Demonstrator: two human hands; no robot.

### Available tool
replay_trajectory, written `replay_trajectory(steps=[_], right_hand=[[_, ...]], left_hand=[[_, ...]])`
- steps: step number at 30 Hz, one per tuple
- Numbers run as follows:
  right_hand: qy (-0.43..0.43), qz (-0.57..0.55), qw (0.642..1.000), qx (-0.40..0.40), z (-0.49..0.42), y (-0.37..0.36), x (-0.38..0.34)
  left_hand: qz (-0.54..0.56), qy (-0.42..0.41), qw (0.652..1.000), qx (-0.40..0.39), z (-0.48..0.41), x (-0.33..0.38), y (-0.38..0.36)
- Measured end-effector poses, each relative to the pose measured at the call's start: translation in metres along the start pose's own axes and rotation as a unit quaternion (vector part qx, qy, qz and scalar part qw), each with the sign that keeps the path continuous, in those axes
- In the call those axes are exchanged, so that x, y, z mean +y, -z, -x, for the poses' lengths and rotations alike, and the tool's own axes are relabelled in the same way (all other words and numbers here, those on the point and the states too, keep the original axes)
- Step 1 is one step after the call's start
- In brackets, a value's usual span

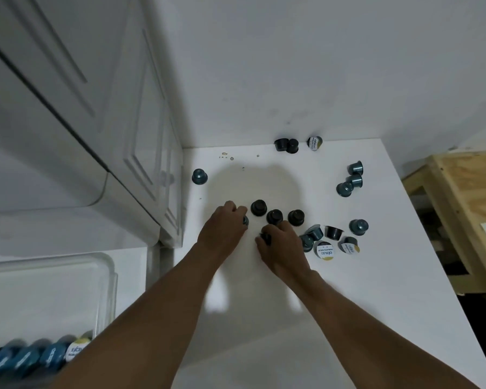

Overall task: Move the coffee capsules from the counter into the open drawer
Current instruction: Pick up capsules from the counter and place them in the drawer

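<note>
Open drawer point(107, 290), at 7 o'clock in the frame, cut off by the lower and left edges: it is clear-walled and holds stored capsules point(26, 357), blue, lying on their sides. One shows a white-and-yellow foil lid; the row is blurred and cannot be counted. Desk point(348, 318): white, with bare surface from the near edge up to the hands. Left hand point(225, 226): fingers curled over a blue capsule point(245, 220), of which only a sliver shows at the fingertips. Right hand point(284, 248): fingers curled round a dark capsule point(265, 237), mostly hidden. Dark trio point(274, 216): three black, cup-shaped capsules standing lid-down in a row, just beyond both hands at 12 o'clock; the nearest is touching or almost touching the right fingers. Mixed cluster point(324, 249): at 3 o'clock of the right hand, teal and black capsules tipped over, two with printed lids up; the nearest is partly behind the hand. Teal trio point(350, 181): at 2 o'clock, near the desk's right edge. Lone teal capsule point(199, 176): at 11 o'clock, beside the cabinet door point(141, 136). Back trio point(292, 145): against the wall point(292, 66), with open desk in between. Wooden frame point(460, 206): beyond the right edge.
</note>
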State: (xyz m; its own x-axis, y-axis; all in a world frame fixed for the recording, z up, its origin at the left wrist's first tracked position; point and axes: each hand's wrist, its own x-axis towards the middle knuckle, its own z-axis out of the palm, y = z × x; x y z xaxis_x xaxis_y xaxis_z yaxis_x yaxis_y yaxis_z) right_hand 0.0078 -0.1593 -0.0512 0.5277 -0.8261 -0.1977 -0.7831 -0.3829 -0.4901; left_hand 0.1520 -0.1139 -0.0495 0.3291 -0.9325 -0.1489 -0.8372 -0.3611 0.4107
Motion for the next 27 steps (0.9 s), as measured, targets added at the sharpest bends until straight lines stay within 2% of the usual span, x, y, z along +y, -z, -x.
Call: replay_trajectory(steps=[6,12,14,16,19,22,27], right_hand=[[0.005,-0.007,1.0,0.016,0.0,0.001,-0.002],[0.053,0.001,0.998,0.038,0.019,0.027,-0.015],[0.081,0.005,0.995,0.049,0.029,0.039,-0.019],[0.065,-0.004,0.997,0.04,0.041,0.055,-0.024],[0.101,-0.014,0.992,0.072,0.056,0.075,-0.029],[0.115,0.027,0.992,0.05,0.081,0.105,-0.038],[0.193,0.021,0.976,0.102,0.125,0.143,-0.043]], left_hand=[[0.002,0.002,1.0,0.01,0.005,0.004,0.003],[0.041,0.027,0.998,0.041,0.03,0.018,0.023],[0.055,0.03,0.996,0.061,0.043,0.028,0.033],[0.06,0.04,0.994,0.082,0.057,0.04,0.044],[0.065,0.06,0.99,0.108,0.083,0.06,0.063],[0.07,0.048,0.985,0.152,0.114,0.081,0.083],[0.074,0.066,0.964,0.246,0.174,0.116,0.112]])
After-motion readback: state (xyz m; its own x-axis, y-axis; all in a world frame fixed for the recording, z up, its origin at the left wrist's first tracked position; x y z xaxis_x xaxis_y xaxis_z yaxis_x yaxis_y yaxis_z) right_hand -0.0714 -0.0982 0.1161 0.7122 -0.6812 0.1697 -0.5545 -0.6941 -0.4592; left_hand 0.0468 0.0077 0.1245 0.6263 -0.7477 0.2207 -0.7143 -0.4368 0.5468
